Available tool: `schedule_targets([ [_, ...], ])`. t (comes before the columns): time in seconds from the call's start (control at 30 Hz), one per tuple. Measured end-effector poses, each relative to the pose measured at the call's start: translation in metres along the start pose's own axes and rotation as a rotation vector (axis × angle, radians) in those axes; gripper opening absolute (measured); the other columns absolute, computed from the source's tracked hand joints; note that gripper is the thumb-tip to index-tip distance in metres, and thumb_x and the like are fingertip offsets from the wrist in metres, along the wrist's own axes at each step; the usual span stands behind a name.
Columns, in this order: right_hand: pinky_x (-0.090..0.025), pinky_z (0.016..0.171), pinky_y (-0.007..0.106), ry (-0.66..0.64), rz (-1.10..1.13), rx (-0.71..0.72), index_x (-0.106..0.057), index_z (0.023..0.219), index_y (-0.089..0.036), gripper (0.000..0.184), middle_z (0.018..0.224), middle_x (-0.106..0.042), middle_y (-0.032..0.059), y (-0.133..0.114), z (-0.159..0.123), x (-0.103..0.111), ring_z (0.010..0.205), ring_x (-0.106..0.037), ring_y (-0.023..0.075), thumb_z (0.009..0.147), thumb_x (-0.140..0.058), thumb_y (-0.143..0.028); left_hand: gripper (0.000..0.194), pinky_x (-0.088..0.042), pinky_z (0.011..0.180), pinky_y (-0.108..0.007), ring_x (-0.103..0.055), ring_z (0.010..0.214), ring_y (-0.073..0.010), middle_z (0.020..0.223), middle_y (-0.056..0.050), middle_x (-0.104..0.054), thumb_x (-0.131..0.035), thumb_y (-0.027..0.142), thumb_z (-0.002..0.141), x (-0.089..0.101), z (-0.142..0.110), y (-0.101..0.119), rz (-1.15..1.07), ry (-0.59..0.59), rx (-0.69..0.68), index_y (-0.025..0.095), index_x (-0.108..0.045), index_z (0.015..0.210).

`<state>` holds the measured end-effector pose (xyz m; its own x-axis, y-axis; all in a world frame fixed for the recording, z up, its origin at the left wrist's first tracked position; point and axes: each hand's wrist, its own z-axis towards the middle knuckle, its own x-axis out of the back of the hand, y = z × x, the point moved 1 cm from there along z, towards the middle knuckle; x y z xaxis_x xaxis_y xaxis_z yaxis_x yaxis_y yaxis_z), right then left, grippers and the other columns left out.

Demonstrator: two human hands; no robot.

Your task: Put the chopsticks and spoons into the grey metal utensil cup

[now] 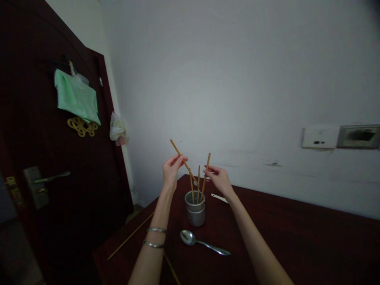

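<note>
My left hand [172, 168] pinches a wooden chopstick [176, 148] that slants down to the right, its lower end near the mouth of a grey metal cup [196, 213]. My right hand [218, 177] has its fingertips closed on another chopstick [208, 160], which tilts slightly right with its lower end at the cup. Between the hands, more chopsticks [191, 188] stand in the cup. Just in front of it lies a metal spoon [188, 237], bowl to the left.
On the dark red table [267, 229], a chopstick [130, 236] lies at the left and another [171, 269] passes behind my left forearm. A white-handled utensil [219, 197] rests by my right wrist. A wall [225, 99] rises behind; a door [35, 130] stands left.
</note>
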<state>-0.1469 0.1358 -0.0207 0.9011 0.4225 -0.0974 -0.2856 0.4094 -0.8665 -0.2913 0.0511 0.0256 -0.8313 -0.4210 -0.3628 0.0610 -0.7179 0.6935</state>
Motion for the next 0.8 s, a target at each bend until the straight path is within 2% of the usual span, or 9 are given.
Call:
schedule_targets([
  [0.23,-0.053,0.050,0.024,0.062,0.030,0.054,-0.063,0.094,-0.012,0.038,0.079,-0.064,0.0050,-0.038,-0.005,0.012,0.065,-0.060,0.0130,0.061,-0.066,-0.032,0.035,-0.050,0.066,-0.033,-0.064,0.069,-0.0188,0.080,-0.012,-0.067,-0.066,0.032,0.064,-0.012,-0.009,0.026,0.028,-0.036,0.061,0.008,-0.061,0.088],
  [0.33,-0.053,0.053,0.025,0.082,0.049,0.084,-0.063,0.094,-0.012,0.041,0.076,-0.064,0.0045,-0.055,-0.008,0.023,0.065,-0.060,0.0133,0.060,-0.068,-0.033,0.034,-0.050,0.062,-0.030,-0.064,0.068,-0.0180,0.079,-0.012,-0.066,-0.066,0.033,0.065,-0.022,-0.017,0.031,0.077,-0.111,0.119,0.008,-0.062,0.088],
  [0.43,-0.054,0.056,0.026,0.137,0.067,0.115,-0.061,0.098,-0.013,0.046,0.073,-0.064,0.0034,-0.064,-0.007,0.043,0.066,-0.061,0.0141,0.058,-0.069,-0.034,0.031,-0.050,0.054,-0.024,-0.062,0.064,-0.0159,0.077,-0.010,-0.066,-0.066,0.032,0.065,-0.035,-0.028,0.027,0.161,-0.245,0.227,0.009,-0.063,0.085],
  [0.5,-0.054,0.057,0.027,0.209,0.074,0.111,-0.060,0.100,-0.013,0.049,0.073,-0.064,0.0035,-0.062,-0.005,0.063,0.067,-0.061,0.0147,0.057,-0.070,-0.034,0.027,-0.048,0.048,-0.021,-0.060,0.060,-0.0141,0.072,-0.009,-0.065,-0.067,0.031,0.063,-0.045,-0.038,0.017,0.229,-0.358,0.316,0.010,-0.065,0.078],
  [0.6,-0.054,0.057,0.027,0.340,0.081,0.047,-0.059,0.100,-0.013,0.050,0.074,-0.065,0.0050,-0.045,-0.002,0.098,0.068,-0.062,0.0154,0.056,-0.071,-0.032,0.020,-0.047,0.044,-0.020,-0.055,0.054,-0.0115,0.062,-0.006,-0.061,-0.068,0.029,0.062,-0.059,-0.053,-0.014,0.305,-0.506,0.427,0.010,-0.065,0.068],
  [0.73,-0.052,0.051,0.022,0.542,0.057,-0.116,-0.062,0.094,-0.012,0.045,0.073,-0.065,0.0062,-0.008,-0.002,0.143,0.062,-0.061,0.0134,0.053,-0.071,-0.027,0.012,-0.047,0.042,-0.023,-0.051,0.047,-0.0104,0.053,-0.001,-0.054,-0.064,0.022,0.064,-0.070,-0.078,-0.066,0.438,-0.604,0.580,0.010,-0.062,0.067],
  [0.8,-0.050,0.048,0.020,0.620,0.042,-0.179,-0.064,0.089,-0.011,0.041,0.069,-0.065,0.0054,0.010,-0.002,0.159,0.057,-0.060,0.0116,0.052,-0.071,-0.026,0.010,-0.048,0.042,-0.025,-0.050,0.044,-0.0102,0.051,0.001,-0.050,-0.059,0.015,0.066,-0.069,-0.090,-0.090,0.564,-0.627,0.669,0.008,-0.060,0.073],
])
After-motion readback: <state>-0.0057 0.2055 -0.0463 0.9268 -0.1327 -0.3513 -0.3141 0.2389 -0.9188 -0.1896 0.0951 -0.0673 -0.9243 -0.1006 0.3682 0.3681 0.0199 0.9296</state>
